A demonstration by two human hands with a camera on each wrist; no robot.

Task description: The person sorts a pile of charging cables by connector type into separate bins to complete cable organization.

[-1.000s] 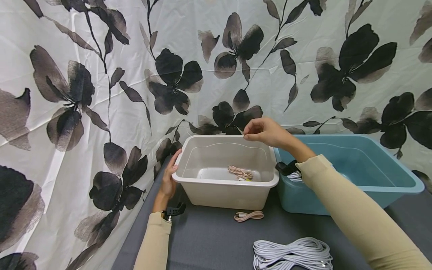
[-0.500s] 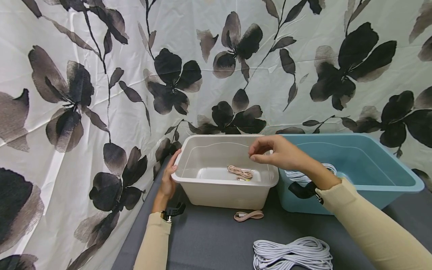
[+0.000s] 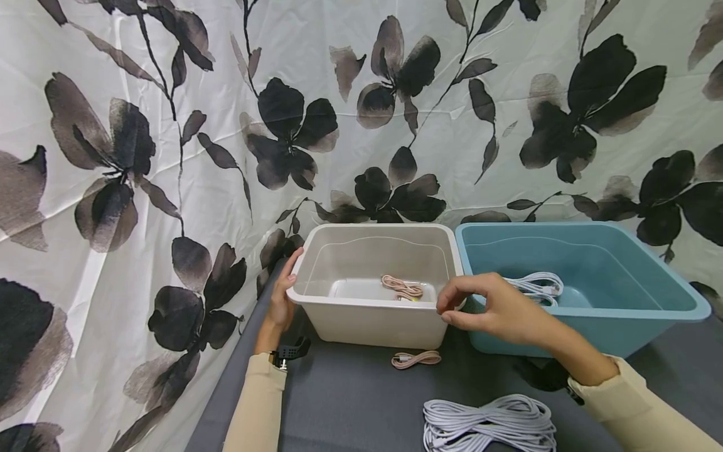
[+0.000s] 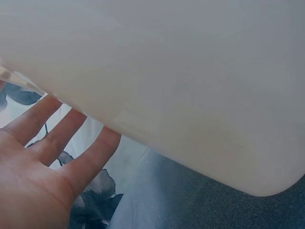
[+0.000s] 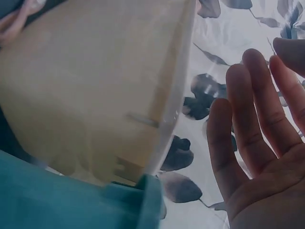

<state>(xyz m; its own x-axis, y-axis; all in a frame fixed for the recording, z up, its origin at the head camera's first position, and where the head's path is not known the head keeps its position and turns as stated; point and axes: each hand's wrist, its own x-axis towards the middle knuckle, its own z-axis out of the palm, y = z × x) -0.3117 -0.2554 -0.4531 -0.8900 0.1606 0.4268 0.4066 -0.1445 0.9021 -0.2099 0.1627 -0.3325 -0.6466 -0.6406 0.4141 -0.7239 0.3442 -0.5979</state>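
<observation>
My left hand (image 3: 278,302) rests with extended fingers against the left end of a beige plastic bin (image 3: 373,323); in the left wrist view its fingers (image 4: 93,155) meet the bin's edge. Inside the bin lies a coiled pink cable (image 3: 402,289) with a bit of yellow beside it. Near the bin's front right corner hovers my right hand (image 3: 497,311), fingers loosely bent and nothing between them. A second coiled pink cable (image 3: 416,360) lies on the grey cloth in front of the bin. Closer to me is a thick bundle of white cable (image 3: 490,424).
A teal bin (image 3: 604,242) stands at the beige bin's right, their rims close together. White coiled cable (image 3: 545,285) lies in it, partly hidden by my right hand. A floral curtain (image 3: 316,37) hangs behind and along the left.
My right hand has come down and toward me, from over the beige bin's back rim to its front right corner. My left hand stays put. More white cable in the teal bin shows.
</observation>
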